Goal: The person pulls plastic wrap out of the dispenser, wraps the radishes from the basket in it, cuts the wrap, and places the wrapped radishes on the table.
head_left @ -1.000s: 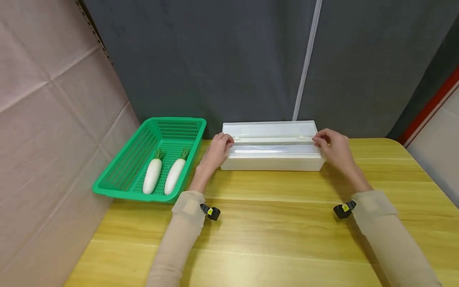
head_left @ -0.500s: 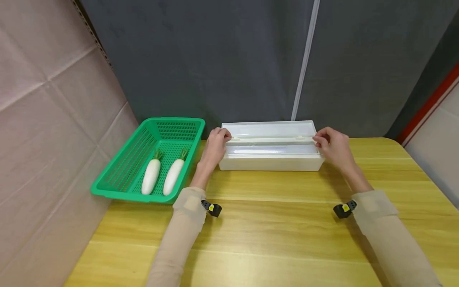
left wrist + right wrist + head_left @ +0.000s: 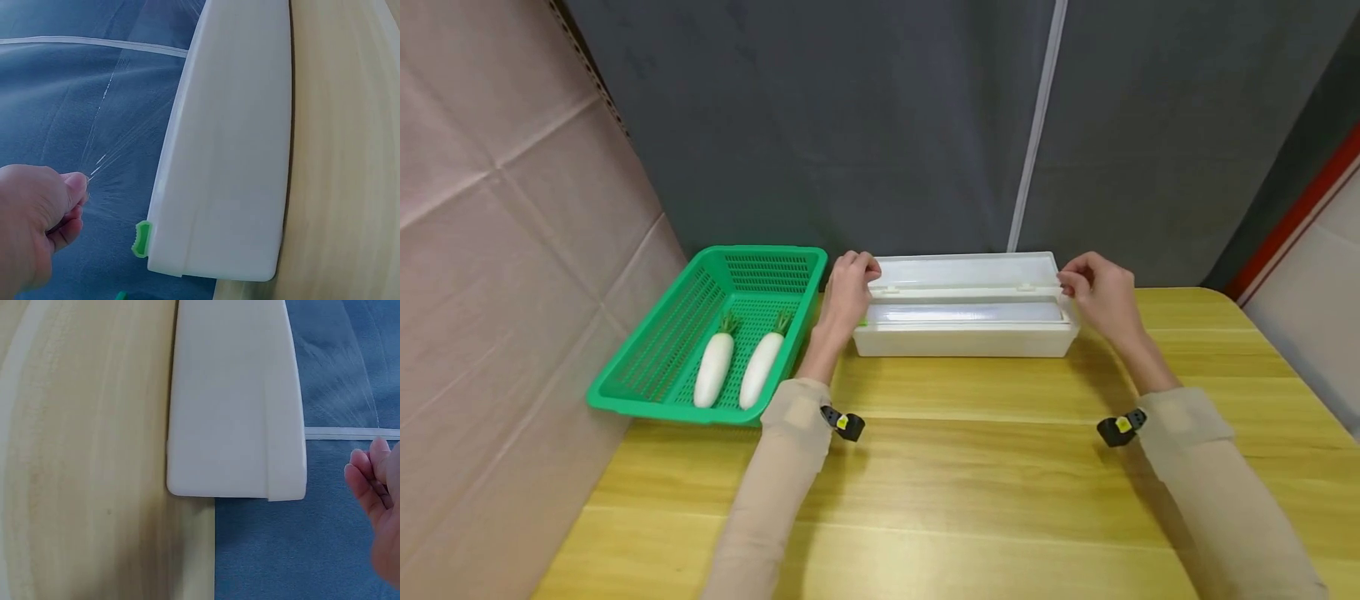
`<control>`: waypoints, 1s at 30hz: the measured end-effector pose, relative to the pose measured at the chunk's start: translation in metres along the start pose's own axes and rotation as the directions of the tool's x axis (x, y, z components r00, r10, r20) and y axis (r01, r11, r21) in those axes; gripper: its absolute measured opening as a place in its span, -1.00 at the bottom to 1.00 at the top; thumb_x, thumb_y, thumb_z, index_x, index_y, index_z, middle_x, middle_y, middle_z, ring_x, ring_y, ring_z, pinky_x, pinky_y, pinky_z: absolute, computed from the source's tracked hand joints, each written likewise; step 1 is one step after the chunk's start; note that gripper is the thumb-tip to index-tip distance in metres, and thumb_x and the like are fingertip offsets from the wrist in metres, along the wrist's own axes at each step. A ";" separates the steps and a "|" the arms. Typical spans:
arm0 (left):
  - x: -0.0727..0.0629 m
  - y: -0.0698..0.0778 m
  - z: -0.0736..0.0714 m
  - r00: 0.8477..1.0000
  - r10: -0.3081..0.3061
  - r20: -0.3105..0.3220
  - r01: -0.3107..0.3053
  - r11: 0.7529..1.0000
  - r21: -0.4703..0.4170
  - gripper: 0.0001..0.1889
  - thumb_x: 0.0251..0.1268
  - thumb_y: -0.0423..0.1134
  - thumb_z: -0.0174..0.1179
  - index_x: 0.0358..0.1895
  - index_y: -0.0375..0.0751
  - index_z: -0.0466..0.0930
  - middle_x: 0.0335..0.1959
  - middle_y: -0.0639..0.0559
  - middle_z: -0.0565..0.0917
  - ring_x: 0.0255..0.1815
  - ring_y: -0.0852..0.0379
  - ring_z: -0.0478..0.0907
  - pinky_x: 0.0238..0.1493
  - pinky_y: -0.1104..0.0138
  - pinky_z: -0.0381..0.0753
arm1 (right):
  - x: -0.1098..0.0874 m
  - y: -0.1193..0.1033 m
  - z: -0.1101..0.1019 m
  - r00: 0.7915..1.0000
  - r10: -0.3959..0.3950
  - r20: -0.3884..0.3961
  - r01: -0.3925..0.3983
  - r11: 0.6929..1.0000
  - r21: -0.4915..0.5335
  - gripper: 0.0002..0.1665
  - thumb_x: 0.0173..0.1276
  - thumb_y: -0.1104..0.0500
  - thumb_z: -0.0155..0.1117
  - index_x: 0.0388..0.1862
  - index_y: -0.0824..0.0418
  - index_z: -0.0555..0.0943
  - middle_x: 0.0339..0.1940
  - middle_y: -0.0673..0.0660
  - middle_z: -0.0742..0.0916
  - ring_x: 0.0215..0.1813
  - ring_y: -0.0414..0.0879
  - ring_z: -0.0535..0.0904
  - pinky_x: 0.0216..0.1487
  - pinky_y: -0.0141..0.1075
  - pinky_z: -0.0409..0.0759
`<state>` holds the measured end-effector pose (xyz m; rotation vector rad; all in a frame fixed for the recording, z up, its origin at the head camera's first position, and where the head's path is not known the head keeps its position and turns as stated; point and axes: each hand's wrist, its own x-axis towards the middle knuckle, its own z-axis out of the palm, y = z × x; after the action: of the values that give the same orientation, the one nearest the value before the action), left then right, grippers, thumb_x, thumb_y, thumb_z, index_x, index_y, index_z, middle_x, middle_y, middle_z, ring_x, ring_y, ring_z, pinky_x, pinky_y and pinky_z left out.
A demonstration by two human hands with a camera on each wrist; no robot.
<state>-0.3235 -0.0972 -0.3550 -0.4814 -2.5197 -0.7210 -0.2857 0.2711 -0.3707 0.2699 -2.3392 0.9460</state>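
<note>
A white cling film dispenser (image 3: 966, 340) stands with its lid raised at the back of the table, a roll of film (image 3: 962, 312) lying inside. At its left end, my left hand (image 3: 847, 292) pinches a corner of clear cling film (image 3: 103, 156), which shows creases fanning out from the fingertips in the left wrist view. My right hand (image 3: 1105, 296) pinches the other corner, beyond the right end; stretched film (image 3: 340, 375) glints near those fingers in the right wrist view. A green slider (image 3: 142, 239) sits at the dispenser's left end.
Left of the dispenser, a green plastic basket (image 3: 625, 400) holds two white radishes (image 3: 713, 371) with green tops. A dark grey curtain (image 3: 820, 125) hangs close behind the wooden table (image 3: 970, 483). A pale padded wall (image 3: 497, 292) borders the left side.
Both hands have risen a little above the dispenser, the left one also drifting left, drawing the film up. More of the roll and the green slider show now.
</note>
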 end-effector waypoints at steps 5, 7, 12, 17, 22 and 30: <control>0.003 0.004 -0.007 1.000 0.007 -0.028 -0.007 1.000 -0.004 -0.92 0.46 -0.45 0.16 -0.20 -0.34 0.65 -0.21 -0.19 0.60 -0.09 -0.12 0.50 0.03 0.21 0.58 | 0.005 0.000 -0.002 0.999 -0.021 -0.031 0.021 1.000 0.002 -0.91 0.45 0.37 0.26 -0.27 0.42 0.59 -0.40 0.31 0.70 -0.49 -0.44 0.41 -0.33 -0.72 0.36; 0.005 0.005 -0.010 0.999 0.008 -0.037 -0.009 1.000 -0.006 -0.91 0.46 -0.44 0.16 -0.21 -0.34 0.65 -0.21 -0.19 0.60 -0.08 -0.13 0.50 0.04 0.21 0.58 | 0.007 -0.001 -0.003 0.998 -0.035 -0.042 0.036 0.999 0.005 -0.91 0.45 0.37 0.25 -0.27 0.42 0.59 -0.40 0.31 0.70 -0.50 -0.48 0.41 -0.34 -0.72 0.36; 0.008 0.009 -0.017 0.999 0.016 -0.050 -0.017 1.000 -0.014 -0.91 0.46 -0.45 0.16 -0.21 -0.34 0.66 -0.20 -0.19 0.61 -0.06 -0.13 0.51 0.06 0.20 0.57 | 0.012 -0.005 -0.007 0.996 -0.056 -0.066 0.056 0.998 0.003 -0.92 0.45 0.38 0.24 -0.26 0.43 0.59 -0.38 0.31 0.71 -0.49 -0.53 0.39 -0.37 -0.72 0.36; 0.012 0.012 -0.025 0.998 0.037 -0.056 -0.037 0.999 -0.003 -0.90 0.46 -0.45 0.15 -0.21 -0.33 0.66 -0.20 -0.19 0.60 -0.06 -0.13 0.50 0.03 0.20 0.58 | 0.017 -0.008 -0.011 0.996 -0.048 -0.071 0.048 0.999 -0.004 -0.92 0.47 0.37 0.23 -0.22 0.43 0.59 -0.35 0.32 0.70 -0.48 -0.52 0.38 -0.39 -0.73 0.36; 0.015 0.013 -0.032 0.991 0.101 -0.086 -0.102 0.995 -0.015 -0.89 0.47 -0.46 0.13 -0.23 -0.37 0.65 -0.22 -0.24 0.61 -0.09 -0.19 0.52 0.00 0.18 0.59 | 0.022 -0.012 -0.015 0.992 -0.084 -0.097 0.084 0.996 -0.011 -0.89 0.47 0.34 0.23 -0.22 0.43 0.59 -0.37 0.31 0.71 -0.48 -0.55 0.38 -0.41 -0.72 0.35; 0.021 0.020 -0.044 0.987 0.110 -0.113 -0.113 0.993 -0.021 -0.89 0.47 -0.44 0.14 -0.23 -0.37 0.64 -0.22 -0.23 0.61 -0.08 -0.18 0.52 0.03 0.17 0.59 | 0.029 -0.021 -0.023 0.987 -0.091 -0.135 0.091 0.996 -0.010 -0.86 0.49 0.31 0.23 -0.20 0.43 0.60 -0.36 0.31 0.71 -0.48 -0.56 0.38 -0.34 -0.73 0.36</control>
<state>-0.3165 -0.1017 -0.3030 -0.5709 -2.3613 -0.7199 -0.2907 0.2724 -0.3281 0.2992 -2.1857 0.8879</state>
